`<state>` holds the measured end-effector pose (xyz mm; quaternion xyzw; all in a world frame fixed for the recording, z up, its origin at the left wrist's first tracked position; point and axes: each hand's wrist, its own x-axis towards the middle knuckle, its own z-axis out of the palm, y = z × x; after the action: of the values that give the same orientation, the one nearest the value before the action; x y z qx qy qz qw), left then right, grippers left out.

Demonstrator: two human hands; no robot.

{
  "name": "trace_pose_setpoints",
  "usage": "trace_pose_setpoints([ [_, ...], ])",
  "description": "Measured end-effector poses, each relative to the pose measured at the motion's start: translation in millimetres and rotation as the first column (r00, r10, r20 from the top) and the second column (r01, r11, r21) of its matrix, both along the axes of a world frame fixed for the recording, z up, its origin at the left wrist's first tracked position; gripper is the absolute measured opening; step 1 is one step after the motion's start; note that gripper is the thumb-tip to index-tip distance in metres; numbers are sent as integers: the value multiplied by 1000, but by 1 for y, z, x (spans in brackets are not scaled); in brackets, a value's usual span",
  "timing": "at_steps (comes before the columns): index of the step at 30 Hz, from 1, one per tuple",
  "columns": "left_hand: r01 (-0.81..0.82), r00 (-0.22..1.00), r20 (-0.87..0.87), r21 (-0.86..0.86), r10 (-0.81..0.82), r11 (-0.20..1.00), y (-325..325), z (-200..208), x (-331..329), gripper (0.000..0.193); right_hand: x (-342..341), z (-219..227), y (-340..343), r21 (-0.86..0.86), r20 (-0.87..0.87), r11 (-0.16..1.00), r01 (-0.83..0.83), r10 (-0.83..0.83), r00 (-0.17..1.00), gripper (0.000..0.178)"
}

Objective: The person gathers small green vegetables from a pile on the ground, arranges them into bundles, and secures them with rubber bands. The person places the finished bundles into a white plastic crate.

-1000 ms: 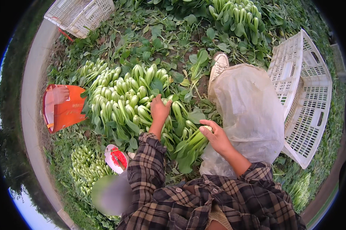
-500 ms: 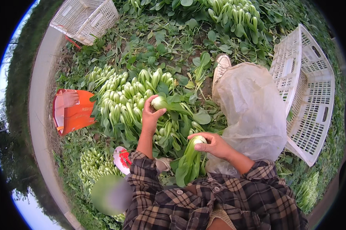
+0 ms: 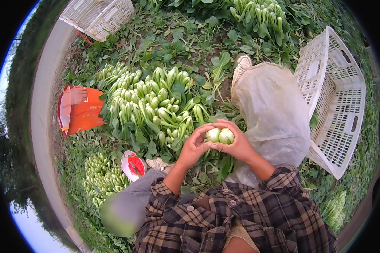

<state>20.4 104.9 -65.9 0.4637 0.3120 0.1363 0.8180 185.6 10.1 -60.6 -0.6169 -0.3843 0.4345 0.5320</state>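
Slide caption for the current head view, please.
Left hand and right hand cup two leafy greens near a larger pile, white crate at right.

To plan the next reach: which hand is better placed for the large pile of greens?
Probably the left hand: it is nearer the large pile, though it and the right hand hold pale bulbs.

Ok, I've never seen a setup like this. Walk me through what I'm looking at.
There's no machine here, just a person's bare left hand and right hand. Every picture comes from one wide camera on the person's head, looking down, so straight edges bend near the rim.

The hands are cupped together around two leafy greens, pale ends upward. On the ground are a large pile of similar greens, an orange bag and a white dish with something red inside. A white crate stands to the right.
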Motion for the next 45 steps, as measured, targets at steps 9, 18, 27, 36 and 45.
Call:
trace_pose_setpoints([
  [9,345,593,-757,546,273,763,98,-168,11,42,-9,13,2,-230,-398,957,-176,73,915,48],
  [18,236,618,-749,469,242,851,87,-177,39,66,0,10,0,-237,-534,949,-208,52,844,50],
  [27,-24,969,-197,529,150,848,78,-27,-14,57,19,123,-9,55,-126,997,57,-50,991,47],
  [36,31,879,430,382,-207,924,-39,155,106,57,47,262,-64,110,938,992,-56,-86,336,60],
  [45,187,911,294,329,-288,926,-88,106,132,55,65,218,-109,-32,877,985,170,-54,477,47],
])
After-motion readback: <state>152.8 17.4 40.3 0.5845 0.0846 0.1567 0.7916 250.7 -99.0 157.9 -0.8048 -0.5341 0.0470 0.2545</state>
